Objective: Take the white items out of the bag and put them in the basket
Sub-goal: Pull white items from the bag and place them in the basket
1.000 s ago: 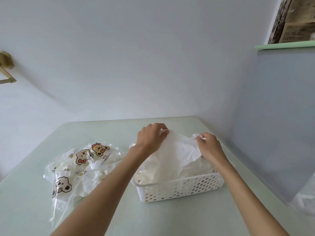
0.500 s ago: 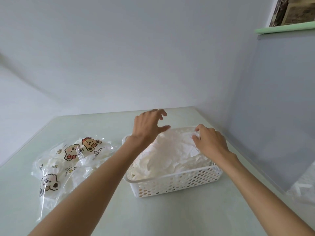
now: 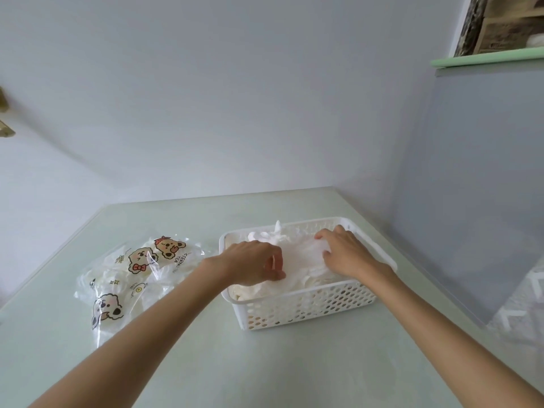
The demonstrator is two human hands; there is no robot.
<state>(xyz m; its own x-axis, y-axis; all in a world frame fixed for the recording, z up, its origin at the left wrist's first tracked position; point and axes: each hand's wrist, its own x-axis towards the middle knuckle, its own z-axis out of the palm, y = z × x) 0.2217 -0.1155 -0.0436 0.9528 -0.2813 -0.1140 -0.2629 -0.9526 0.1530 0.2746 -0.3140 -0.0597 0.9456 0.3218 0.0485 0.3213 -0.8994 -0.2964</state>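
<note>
Filling the white basket (image 3: 309, 307) nearly to its rim, the white items (image 3: 303, 260) lie in a crumpled heap of thin, papery sheets, with one twisted tip poking up near the far wall. The basket has perforated sides and stands on the pale green desk (image 3: 265, 363), close to its right edge.

Both hands are down on the heap. The left hand (image 3: 253, 263) sits over the near left part of the pile, fingers curled inward with the fingertips drawn together on the top sheet; its grip looks narrow, pinching a fold of the white material. The right hand (image 3: 346, 253) lies flatter over the right half, fingers spread and fairly straight, pressing the sheets down, its grip wide and holding nothing. The topmost sheet stretches between the two hands.

Left of the basket, apart from it, a clear plastic bag (image 3: 138, 275) printed with cartoon bears lies slumped on the desk, with more pale contents showing through it.

A grey wall rises behind the desk, and a green shelf (image 3: 485, 58) juts out at upper right.
</note>
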